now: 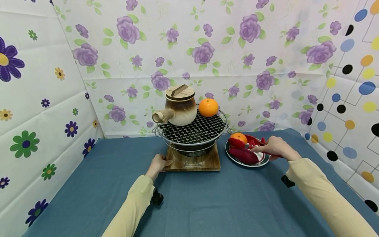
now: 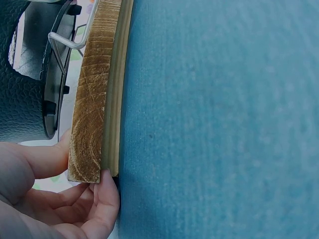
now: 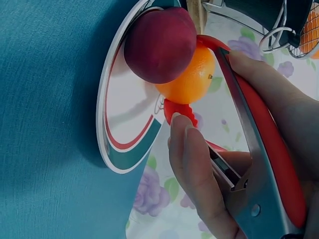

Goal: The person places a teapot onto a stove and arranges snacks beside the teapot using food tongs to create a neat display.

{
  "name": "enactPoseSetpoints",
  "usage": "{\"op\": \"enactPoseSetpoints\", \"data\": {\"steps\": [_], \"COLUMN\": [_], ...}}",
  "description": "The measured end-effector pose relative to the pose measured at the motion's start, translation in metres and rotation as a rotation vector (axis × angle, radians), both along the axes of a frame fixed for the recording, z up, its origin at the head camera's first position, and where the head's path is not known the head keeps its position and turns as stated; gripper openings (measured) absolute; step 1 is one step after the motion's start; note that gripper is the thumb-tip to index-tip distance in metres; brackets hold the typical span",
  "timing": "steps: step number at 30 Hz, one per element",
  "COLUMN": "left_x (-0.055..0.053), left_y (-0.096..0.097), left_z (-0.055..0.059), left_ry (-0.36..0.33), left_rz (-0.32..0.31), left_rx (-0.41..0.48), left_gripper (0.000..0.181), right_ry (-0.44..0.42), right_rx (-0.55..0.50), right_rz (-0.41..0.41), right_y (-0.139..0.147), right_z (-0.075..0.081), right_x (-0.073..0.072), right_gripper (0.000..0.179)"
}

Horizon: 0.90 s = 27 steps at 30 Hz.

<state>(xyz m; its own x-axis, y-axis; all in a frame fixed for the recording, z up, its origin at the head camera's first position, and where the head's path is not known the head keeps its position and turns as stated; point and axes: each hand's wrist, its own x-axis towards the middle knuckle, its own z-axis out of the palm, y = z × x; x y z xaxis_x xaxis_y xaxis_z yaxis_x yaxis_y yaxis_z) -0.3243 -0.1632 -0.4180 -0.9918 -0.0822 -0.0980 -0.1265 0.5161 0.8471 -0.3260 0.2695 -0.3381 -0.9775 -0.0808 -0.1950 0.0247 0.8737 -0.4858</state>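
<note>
One orange lies near the right hand, seemingly between its gripped tongs; left hand grips board.

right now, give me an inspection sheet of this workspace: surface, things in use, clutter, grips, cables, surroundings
Surface: blue cloth, faintly creased.
Job's things: red tongs, tips either side of an orange on a plate, contact unclear; purplish oblong item beside it; wooden board under a dark stove with wire grate; lidded pot and second orange on the grate.
Clutter: nothing seen.
Grips: left grip pinches the board's near left corner; right grip holds the tongs.
Cables: nothing seen.
Surroundings: purple-flowered backdrop; daisy-print left panel; dotted right panel.
</note>
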Motion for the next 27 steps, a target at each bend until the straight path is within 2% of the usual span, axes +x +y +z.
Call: {"op": "enactPoseSetpoints", "data": {"steps": [8, 24, 27], "left_x": [-0.001, -0.001, -0.002], "left_y": [-0.001, -0.001, 0.0], "left_z": [-0.002, -0.002, -0.001], "left_ry": [-0.001, -0.008, -0.019], "left_rz": [-0.007, 0.012, 0.015], "left_rx": [-0.001, 0.004, 0.001], "left_gripper": [0.046, 0.03, 0.035], "right_ry": [0.016, 0.052, 0.057], "right_rx": [0.005, 0.016, 0.01], "right_rz": [-0.014, -0.032, -0.032], "right_y": [0.002, 0.011, 0.014], "right_z": [0.003, 0.022, 0.024], "right_x": [0.001, 0.007, 0.009], "right_gripper": [0.058, 0.059, 0.06]}}
